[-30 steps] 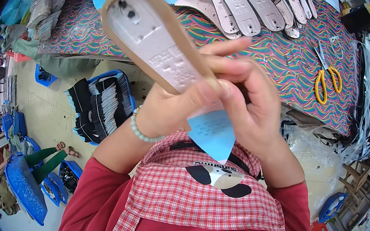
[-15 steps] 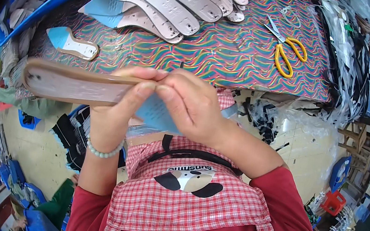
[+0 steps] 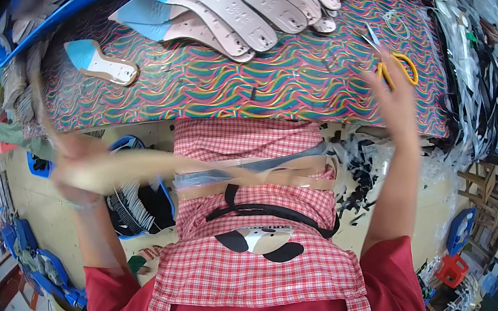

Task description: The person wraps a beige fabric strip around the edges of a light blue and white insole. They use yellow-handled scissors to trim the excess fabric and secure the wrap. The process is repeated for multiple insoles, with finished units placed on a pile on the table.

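Observation:
Far to the left, my left hand (image 3: 79, 166) is smeared by motion, its fingers closed around a shoe insole. The insole is blurred too: a thin brown edge (image 3: 40, 97) rises beyond the hand, and a pale tan band (image 3: 132, 171) stretches right over my lap. My right hand (image 3: 394, 93) reaches over the table to the scissors (image 3: 412, 67) with yellow handles. Its fingers are apart and partly cover one handle loop; the blades point away. At the table's left lies one small insole (image 3: 105, 65), white with a blue toe.
Stacked insoles (image 3: 243, 18) with blue toes cover the table's far middle. A blue bin (image 3: 69, 9) of insoles stands far left. Strips (image 3: 260, 168) lie across my checked apron. Black strips hang along the right table edge, and a blue basket (image 3: 134, 203) holds dark pieces below.
My hands have parted from the insole they both held. The left has swung left with it; the right has moved far right to the scissors.

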Action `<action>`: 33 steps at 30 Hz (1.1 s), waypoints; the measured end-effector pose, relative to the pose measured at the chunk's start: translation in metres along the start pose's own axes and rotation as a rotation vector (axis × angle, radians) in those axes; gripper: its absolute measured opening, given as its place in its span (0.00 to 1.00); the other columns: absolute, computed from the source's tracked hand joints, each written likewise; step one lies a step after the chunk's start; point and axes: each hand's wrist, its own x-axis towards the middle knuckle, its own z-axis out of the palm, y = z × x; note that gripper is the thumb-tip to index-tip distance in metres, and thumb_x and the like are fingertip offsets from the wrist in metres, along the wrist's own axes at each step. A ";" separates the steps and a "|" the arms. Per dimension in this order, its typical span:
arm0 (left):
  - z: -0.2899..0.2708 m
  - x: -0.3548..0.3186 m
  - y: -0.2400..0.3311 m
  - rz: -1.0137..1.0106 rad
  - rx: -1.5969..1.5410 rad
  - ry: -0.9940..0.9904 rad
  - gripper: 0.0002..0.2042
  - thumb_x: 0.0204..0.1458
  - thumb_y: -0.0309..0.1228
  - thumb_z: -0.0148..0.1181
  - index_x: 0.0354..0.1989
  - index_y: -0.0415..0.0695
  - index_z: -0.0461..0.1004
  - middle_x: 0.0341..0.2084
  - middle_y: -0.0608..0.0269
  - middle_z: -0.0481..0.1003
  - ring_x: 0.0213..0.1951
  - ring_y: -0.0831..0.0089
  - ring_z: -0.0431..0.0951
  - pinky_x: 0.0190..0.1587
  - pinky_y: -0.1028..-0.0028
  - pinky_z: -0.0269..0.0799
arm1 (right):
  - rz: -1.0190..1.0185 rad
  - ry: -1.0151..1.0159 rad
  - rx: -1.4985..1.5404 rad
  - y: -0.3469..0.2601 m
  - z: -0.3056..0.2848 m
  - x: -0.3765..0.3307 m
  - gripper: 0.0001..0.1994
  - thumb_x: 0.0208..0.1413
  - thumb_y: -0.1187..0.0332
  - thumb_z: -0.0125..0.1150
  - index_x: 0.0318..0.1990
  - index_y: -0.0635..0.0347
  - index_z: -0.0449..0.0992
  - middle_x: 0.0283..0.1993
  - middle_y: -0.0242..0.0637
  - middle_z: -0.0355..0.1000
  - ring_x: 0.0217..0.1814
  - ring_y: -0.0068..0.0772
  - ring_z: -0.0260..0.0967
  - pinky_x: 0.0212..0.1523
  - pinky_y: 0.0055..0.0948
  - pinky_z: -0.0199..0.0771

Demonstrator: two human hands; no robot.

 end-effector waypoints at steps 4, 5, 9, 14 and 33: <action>0.094 0.025 0.083 -0.217 -0.803 -0.631 0.11 0.55 0.30 0.52 0.42 0.36 0.70 0.24 0.65 0.69 0.19 0.82 0.62 0.16 0.85 0.54 | -0.063 0.023 -0.490 0.102 -0.045 0.000 0.29 0.49 0.63 0.66 0.59 0.61 0.66 0.49 0.46 0.71 0.53 0.36 0.69 0.53 0.33 0.66; 0.083 0.033 0.089 -0.135 -0.697 -0.446 0.12 0.54 0.27 0.54 0.45 0.35 0.68 0.26 0.65 0.66 0.21 0.82 0.60 0.16 0.84 0.54 | -0.061 -0.008 -0.561 0.114 -0.043 -0.001 0.30 0.48 0.64 0.66 0.60 0.61 0.65 0.46 0.45 0.72 0.50 0.35 0.70 0.50 0.32 0.68; 0.131 0.005 -0.017 -0.181 0.213 -0.197 0.16 0.54 0.28 0.57 0.51 0.37 0.68 0.38 0.60 0.73 0.38 0.77 0.74 0.35 0.77 0.73 | 0.295 -0.317 -0.303 0.073 -0.033 0.000 0.33 0.52 0.68 0.62 0.65 0.60 0.57 0.32 0.36 0.73 0.30 0.23 0.69 0.29 0.20 0.67; 0.188 -0.003 -0.085 -0.437 0.195 -0.412 0.16 0.51 0.28 0.61 0.47 0.35 0.70 0.36 0.56 0.76 0.33 0.71 0.79 0.35 0.74 0.77 | 0.331 -0.135 0.569 0.014 -0.010 -0.037 0.37 0.54 0.69 0.60 0.69 0.56 0.46 0.40 0.32 0.69 0.34 0.20 0.69 0.30 0.19 0.69; 0.189 0.020 -0.096 -0.830 -0.218 -0.634 0.14 0.59 0.34 0.53 0.50 0.39 0.70 0.37 0.57 0.77 0.35 0.74 0.80 0.35 0.76 0.79 | -0.190 -0.410 0.334 -0.107 0.051 -0.041 0.44 0.32 0.61 0.78 0.62 0.53 0.64 0.42 0.38 0.69 0.35 0.34 0.68 0.37 0.29 0.71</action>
